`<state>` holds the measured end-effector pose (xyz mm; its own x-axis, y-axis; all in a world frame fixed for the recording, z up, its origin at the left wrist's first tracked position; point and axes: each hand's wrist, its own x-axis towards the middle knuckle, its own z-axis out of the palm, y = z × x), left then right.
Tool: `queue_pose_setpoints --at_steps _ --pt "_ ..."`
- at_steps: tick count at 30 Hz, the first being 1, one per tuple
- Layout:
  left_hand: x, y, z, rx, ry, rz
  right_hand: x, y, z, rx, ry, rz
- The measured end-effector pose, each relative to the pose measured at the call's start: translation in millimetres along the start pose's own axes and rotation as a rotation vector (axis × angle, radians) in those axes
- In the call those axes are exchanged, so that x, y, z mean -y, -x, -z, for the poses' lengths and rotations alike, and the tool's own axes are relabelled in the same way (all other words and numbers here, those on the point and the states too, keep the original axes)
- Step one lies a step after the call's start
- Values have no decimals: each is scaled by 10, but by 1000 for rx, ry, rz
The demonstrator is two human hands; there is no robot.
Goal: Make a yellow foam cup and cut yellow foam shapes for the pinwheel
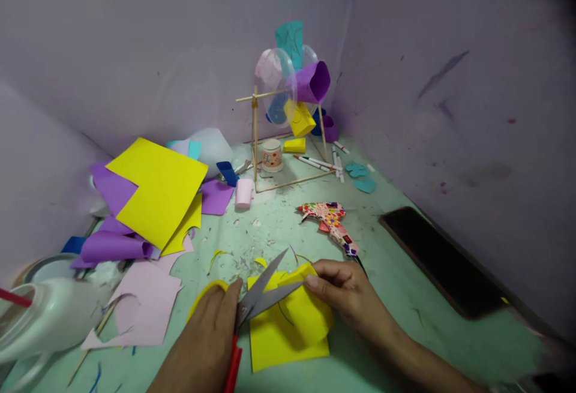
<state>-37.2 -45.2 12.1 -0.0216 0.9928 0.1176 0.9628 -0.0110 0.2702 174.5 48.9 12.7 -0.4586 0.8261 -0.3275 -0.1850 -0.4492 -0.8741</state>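
Note:
My left hand (pixel 207 339) is closed round the red handles of a pair of scissors (pixel 263 297), whose grey blades stand apart over a yellow paper (pixel 288 333) on the green table. My right hand (pixel 344 294) pinches the folded upper edge of that yellow paper, right at the tip of the lower blade. A curled yellow strip (pixel 204 294) lies just above my left hand.
A patterned glue gun (pixel 330 222) lies behind my right hand. A black phone (pixel 443 261) rests at the right wall. Yellow, purple and pink sheets (pixel 153 195) pile up at left. A stick-framed paper wheel (pixel 292 93), cups and markers stand in the corner. A white bottle (pixel 49 318) lies front left.

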Motion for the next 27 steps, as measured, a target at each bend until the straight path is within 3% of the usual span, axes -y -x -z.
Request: queue_pose_setpoints --at_steps 3,6,15,19,22,27 --pt "-77 -5 33 -12 -170 -180 -15 16 13 -12 114 61" --pt "-110 -9 60 -48 -234 -253 6 40 8 -9 218 139" --pt "-72 1 15 -2 -178 -238 77 76 -13 -14 324 227" --pt "63 -6 -25 32 -210 -332 61 69 0 -7 310 218" --pt "72 -16 5 -12 -253 -425 51 73 7 13 300 214" --pt "-41 -25 87 -59 -318 -385 59 81 17 34 275 197"
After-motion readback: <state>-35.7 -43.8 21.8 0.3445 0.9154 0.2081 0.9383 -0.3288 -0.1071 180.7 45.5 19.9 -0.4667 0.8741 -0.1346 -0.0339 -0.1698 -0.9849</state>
